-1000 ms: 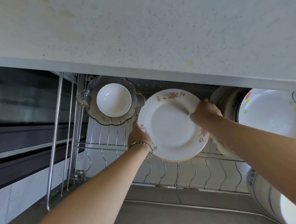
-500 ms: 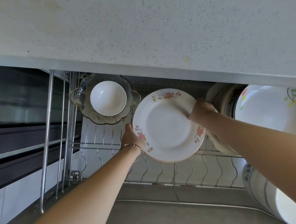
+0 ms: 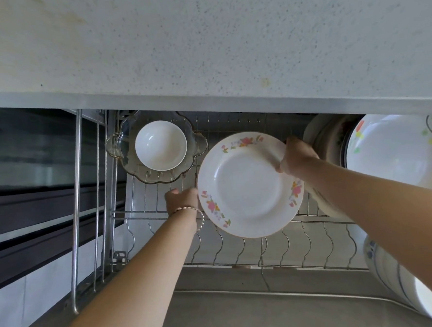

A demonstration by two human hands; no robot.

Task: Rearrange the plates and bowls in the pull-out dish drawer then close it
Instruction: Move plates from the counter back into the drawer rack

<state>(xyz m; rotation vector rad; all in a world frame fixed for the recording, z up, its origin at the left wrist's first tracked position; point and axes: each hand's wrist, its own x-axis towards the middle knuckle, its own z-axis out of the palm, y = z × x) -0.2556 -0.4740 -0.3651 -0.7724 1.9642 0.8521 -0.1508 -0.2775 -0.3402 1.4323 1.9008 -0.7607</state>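
A white plate with pink flowers on its rim (image 3: 249, 186) is held over the wire rack of the pull-out dish drawer (image 3: 278, 245). My left hand (image 3: 181, 199), with a bracelet on the wrist, grips its left edge. My right hand (image 3: 296, 156) grips its upper right edge. At the back left of the drawer a small white bowl (image 3: 160, 145) sits inside a scalloped glass bowl (image 3: 196, 144). More plates (image 3: 324, 136) stand on edge at the right, partly hidden by my right arm.
The speckled countertop (image 3: 202, 42) overhangs the drawer's back. A large white bowl with flowers (image 3: 396, 147) stands at the far right, and blue-striped bowls (image 3: 393, 273) are stacked at the lower right. Chrome side rails (image 3: 76, 197) bound the drawer's left. A dark oven front (image 3: 27, 162) lies to the left.
The flowered plate, held by both hands, has shifted slightly left and down over the rack. My left hand has slid a little along the plate's left edge.
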